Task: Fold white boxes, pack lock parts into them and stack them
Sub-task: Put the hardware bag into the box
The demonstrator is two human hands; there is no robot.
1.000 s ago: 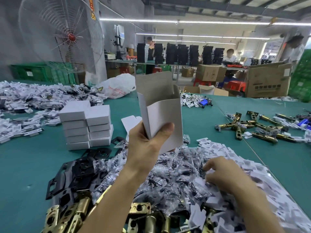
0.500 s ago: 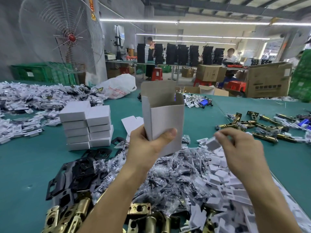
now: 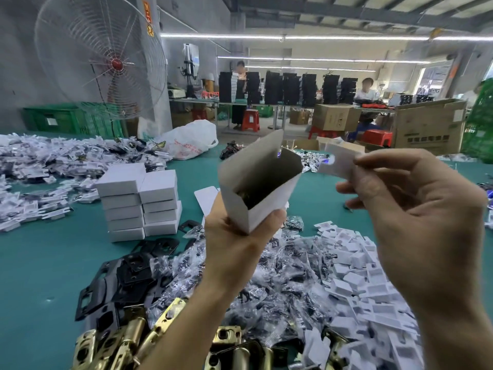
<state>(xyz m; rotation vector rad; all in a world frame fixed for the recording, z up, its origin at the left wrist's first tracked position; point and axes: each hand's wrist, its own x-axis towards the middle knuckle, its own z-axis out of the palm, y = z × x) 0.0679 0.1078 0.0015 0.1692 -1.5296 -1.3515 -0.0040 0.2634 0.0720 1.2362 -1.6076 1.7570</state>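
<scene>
Two hands engaged: left hand (image 3: 234,244) grips open white box (image 3: 256,188), mouth tilted rightward, likely for loading; right hand (image 3: 416,214) pinches white card insert (image 3: 336,162) just beside that mouth.

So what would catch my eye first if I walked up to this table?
Most likely the open white box held up mid-frame in the left hand, with the right hand pinching a white card piece beside its mouth. Next, the neat stack of closed white boxes on the green table to the left, and the heap of bagged parts and brass latches below the hands.
</scene>
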